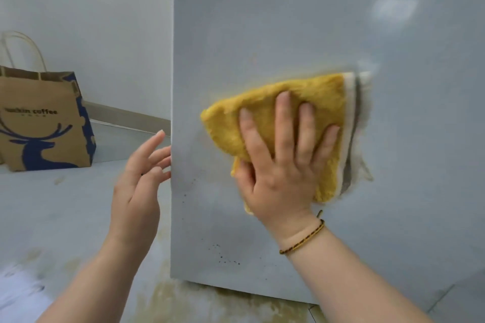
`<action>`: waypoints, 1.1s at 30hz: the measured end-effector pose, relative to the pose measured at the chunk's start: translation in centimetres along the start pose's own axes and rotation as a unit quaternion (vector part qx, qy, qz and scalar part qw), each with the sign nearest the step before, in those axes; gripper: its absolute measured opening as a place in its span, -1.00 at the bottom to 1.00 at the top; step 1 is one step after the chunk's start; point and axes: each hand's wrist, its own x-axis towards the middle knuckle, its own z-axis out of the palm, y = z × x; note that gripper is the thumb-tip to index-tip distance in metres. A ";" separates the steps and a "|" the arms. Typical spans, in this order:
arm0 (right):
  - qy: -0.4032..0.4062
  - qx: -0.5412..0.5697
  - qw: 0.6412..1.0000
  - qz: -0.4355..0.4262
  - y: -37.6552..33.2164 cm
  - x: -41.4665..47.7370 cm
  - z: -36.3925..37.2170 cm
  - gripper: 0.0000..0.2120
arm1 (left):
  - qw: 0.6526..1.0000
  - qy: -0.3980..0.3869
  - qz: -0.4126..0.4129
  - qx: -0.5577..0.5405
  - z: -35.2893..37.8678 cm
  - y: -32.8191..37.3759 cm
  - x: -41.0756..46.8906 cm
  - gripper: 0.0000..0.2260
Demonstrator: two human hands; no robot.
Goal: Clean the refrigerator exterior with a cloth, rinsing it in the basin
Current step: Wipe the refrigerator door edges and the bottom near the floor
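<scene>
Looking at the refrigerator [288, 21]: its pale grey panel fills most of the view and stands on a stained floor [65, 217]. Brown paper bag [39, 126] with a blue deer print sits by the wall, well left. Yellow cloth [262, 118] is flat on the panel. Right hand [283, 165] presses it, fingers straight and spread. Left hand [139, 178] holds nothing, fingers loose, tips at the panel's left edge; contact unclear. Braided bracelet [304, 238] on right wrist. Dark specks [225, 257] low on the panel.
</scene>
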 end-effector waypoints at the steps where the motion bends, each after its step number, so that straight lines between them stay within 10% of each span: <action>1: -0.037 0.000 0.996 -0.082 -0.6 -1.6 0.1 -0.51 | 1.000 -0.010 0.004 -0.001 -0.2 0.0 0.1 -0.68; 5: -0.086 0.020 0.958 -0.273 1.1 -3.3 -0.1 -0.60 | 0.999 -0.041 0.008 -0.002 -0.8 -0.2 0.3 -0.63; 13: 0.078 0.001 0.995 0.057 1.9 9.2 -1.8 -0.51 | 0.999 -0.032 -0.019 -0.016 -1.4 -0.6 1.1 -0.60; 20: -0.074 0.060 0.962 -0.256 -1.3 1.8 0.0 -0.59 | 0.997 -0.021 -0.052 -0.054 -1.4 -0.8 1.8 -0.33; 23: -0.122 0.040 0.934 -0.333 1.2 -1.9 -0.3 -0.63 | 0.996 -0.023 -0.059 -0.062 -1.5 -0.7 1.7 -0.51; 29: -0.032 0.036 0.993 -0.104 -3.1 0.9 0.5 -0.54 | 0.997 -0.043 -0.041 -0.045 -1.8 -0.4 1.8 -0.24; 33: -0.061 0.026 0.989 -0.136 -4.5 -2.6 1.6 -0.60 | 0.997 -0.067 -0.030 -0.029 -2.3 -0.4 2.2 -0.21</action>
